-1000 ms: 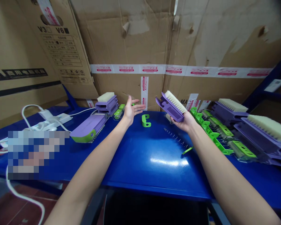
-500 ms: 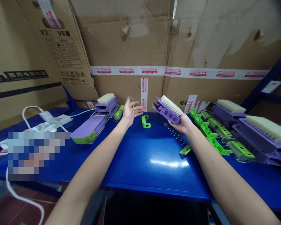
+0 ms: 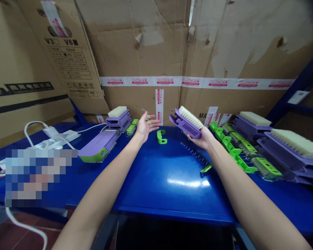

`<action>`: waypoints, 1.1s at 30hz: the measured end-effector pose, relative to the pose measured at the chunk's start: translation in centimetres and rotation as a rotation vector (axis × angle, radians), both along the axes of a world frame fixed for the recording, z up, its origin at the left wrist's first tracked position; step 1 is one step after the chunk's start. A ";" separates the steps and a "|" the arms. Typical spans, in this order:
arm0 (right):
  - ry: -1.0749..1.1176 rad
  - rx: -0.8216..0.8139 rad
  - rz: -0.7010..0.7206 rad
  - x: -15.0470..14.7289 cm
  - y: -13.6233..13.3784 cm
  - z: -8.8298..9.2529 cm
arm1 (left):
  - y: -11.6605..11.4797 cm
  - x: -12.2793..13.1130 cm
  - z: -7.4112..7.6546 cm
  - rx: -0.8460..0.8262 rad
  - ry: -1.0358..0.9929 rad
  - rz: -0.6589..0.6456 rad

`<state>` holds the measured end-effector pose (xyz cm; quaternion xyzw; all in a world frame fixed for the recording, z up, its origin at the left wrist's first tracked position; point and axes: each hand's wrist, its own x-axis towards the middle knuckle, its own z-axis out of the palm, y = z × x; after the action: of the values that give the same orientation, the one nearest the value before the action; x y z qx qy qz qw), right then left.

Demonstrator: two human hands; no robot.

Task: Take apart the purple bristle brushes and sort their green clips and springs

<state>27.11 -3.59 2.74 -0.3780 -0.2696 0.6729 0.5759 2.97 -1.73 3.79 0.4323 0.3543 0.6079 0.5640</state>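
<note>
In my right hand (image 3: 203, 138) is a purple brush (image 3: 189, 124), held by its near end, tilted, with cream bristles facing up and a slotted side towards me. My left hand (image 3: 145, 129) hangs palm sideways with fingers stretched out and nothing in it. Between the hands a green C-shaped plastic clip (image 3: 161, 136) lies on the blue table (image 3: 156, 180). Below the held brush lies a thin strip of metal pins (image 3: 194, 153) with a green end piece (image 3: 206, 169); my right wrist is close to it.
At right stand green brackets (image 3: 226, 143), clear parts with green tops (image 3: 267, 168) and purple bristled brushes (image 3: 284, 158). At left are a purple-and-green brush unit (image 3: 99, 144), another bristled purple body (image 3: 117, 118) and a white power strip (image 3: 65, 137) with cables. Cardboard (image 3: 146, 52) walls the back.
The view has shifted slightly. My left hand stays open and my right hand keeps holding the brush in nearly the same pose.
</note>
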 end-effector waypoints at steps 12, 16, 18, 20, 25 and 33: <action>0.013 0.024 -0.012 0.2 -0.1 0.2 | -0.4 0.3 0.3 0.003 -0.027 -0.032; 0.020 0.024 -0.017 0.2 -0.1 0.3 | -0.6 0.5 0.2 0.051 0.003 -0.042; 0.025 0.033 -0.009 0.3 -0.1 0.2 | -0.7 0.6 0.1 0.080 0.028 -0.042; 0.026 0.048 0.002 0.3 -0.1 0.2 | -0.7 0.6 0.0 0.104 0.054 -0.032; 0.018 0.037 -0.003 0.3 -0.1 0.1 | -0.7 0.8 -0.2 0.107 0.094 -0.005; -0.014 0.045 0.012 0.3 0.0 -0.2 | -0.3 0.7 -0.5 0.116 0.162 0.053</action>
<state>27.40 -3.57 2.56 -0.3680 -0.2910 0.6673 0.5784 3.65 -2.01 3.28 0.5024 0.3744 0.6052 0.4911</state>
